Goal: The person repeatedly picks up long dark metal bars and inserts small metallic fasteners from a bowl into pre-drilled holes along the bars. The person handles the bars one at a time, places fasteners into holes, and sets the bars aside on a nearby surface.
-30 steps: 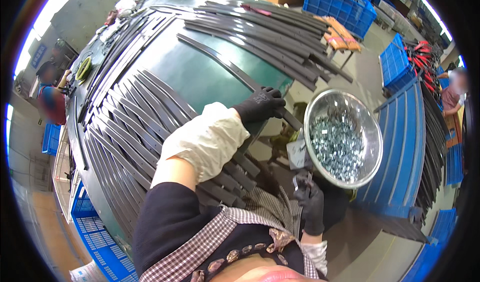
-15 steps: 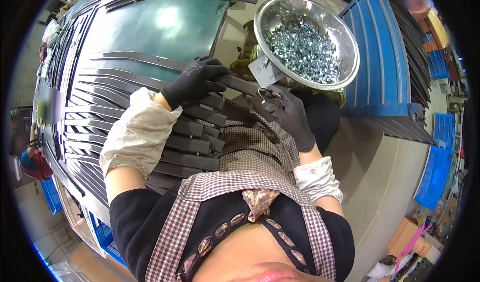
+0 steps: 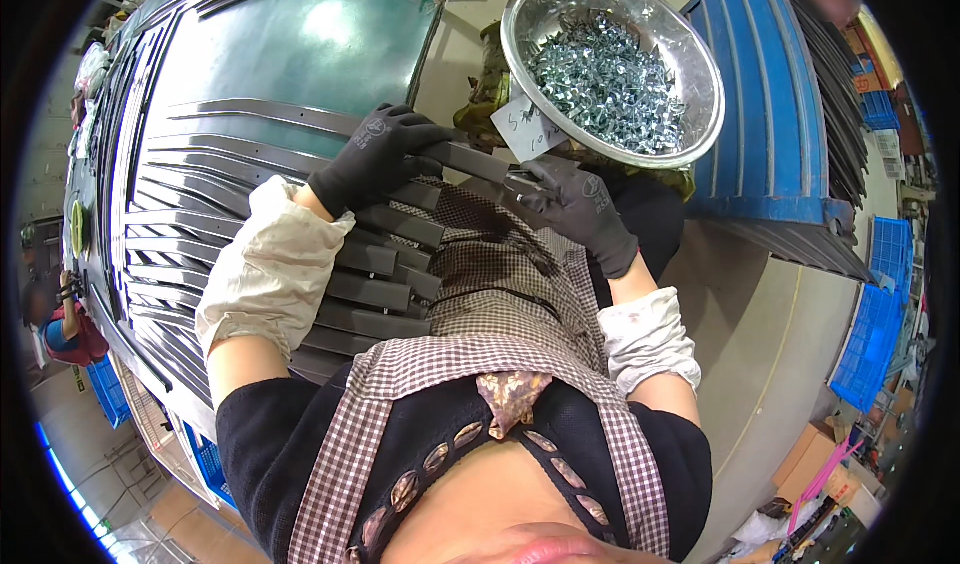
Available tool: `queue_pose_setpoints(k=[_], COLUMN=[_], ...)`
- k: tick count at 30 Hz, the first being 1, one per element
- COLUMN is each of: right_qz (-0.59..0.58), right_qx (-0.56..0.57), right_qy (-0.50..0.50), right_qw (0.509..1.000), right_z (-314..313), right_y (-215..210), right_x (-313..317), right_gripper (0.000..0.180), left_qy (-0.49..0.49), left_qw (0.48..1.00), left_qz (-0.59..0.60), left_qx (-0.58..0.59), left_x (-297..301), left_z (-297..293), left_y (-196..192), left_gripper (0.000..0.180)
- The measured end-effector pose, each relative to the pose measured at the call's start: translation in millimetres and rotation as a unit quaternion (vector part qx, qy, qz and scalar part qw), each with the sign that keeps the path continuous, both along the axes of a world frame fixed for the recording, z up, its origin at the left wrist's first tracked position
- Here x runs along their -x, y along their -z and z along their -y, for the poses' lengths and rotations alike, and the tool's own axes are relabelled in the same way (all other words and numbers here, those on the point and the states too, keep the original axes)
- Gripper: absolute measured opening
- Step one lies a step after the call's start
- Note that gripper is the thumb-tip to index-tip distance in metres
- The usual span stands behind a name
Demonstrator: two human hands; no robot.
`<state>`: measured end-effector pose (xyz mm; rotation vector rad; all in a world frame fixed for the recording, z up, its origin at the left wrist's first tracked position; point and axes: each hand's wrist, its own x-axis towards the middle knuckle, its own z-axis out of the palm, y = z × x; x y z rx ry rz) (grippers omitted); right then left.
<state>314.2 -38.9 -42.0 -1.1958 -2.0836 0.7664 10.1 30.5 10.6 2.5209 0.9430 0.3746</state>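
My left hand [image 3: 385, 159], in a black glove, is closed around a long dark grey strip [image 3: 474, 162] near its right end. My right hand [image 3: 585, 209], gloved too, has its fingers pinched at that same end. Between them a small shiny metal clip [image 3: 518, 176] shows in part, against the strip's tip; how far it sits on the strip I cannot tell. Below my left hand, several similar strips [image 3: 365, 291] lie side by side, their ends reaching over my checked apron [image 3: 490, 309].
A metal basin [image 3: 712, 129] of small shiny clips [image 3: 610, 84] stands beyond my right hand, with a white card [image 3: 527, 130] at its side. A blue ribbed bin [image 3: 750, 104] stands to the right. More strips lie on the green-topped table [image 3: 320, 49]. Another person [image 3: 70, 329] is at far left.
My right hand has brought the clip against the strip's end, and its fingers have closed in there. My left hand keeps its hold on the strip. The whole view has shifted slightly.
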Motion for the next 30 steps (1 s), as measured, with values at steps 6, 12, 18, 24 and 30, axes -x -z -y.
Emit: queue_pose_setpoints(k=[6,12,18,24,30], right_qz=[-0.049,0.04,0.01,0.035,0.133], right_qx=[0.025,0.158,0.026,-0.021,-0.044], right_qy=[-0.046,0.034,0.044,0.042,0.002], right_qw=[0.997,0.986,0.999,0.998,0.99], right_z=[-16,-12,23,19,9], right_y=[8,4,4,12,-11], right_x=[15,17,-5,3,15], right_gripper=[0.035,0.026,0.02,0.021,0.018], left_qy=[0.003,-0.009,-0.002,0.015,0.062], left_qw=[1.0,1.0,1.0,1.0,0.995], left_qz=[-0.002,0.003,-0.001,0.014,0.047], left_qx=[0.005,0.028,0.014,0.001,-0.06], left_x=[1,2,2,6,14], left_z=[-3,-3,-4,-6,-3], left_y=[6,4,5,7,17], left_gripper=[0.047,0.046,0.046,0.043,0.036])
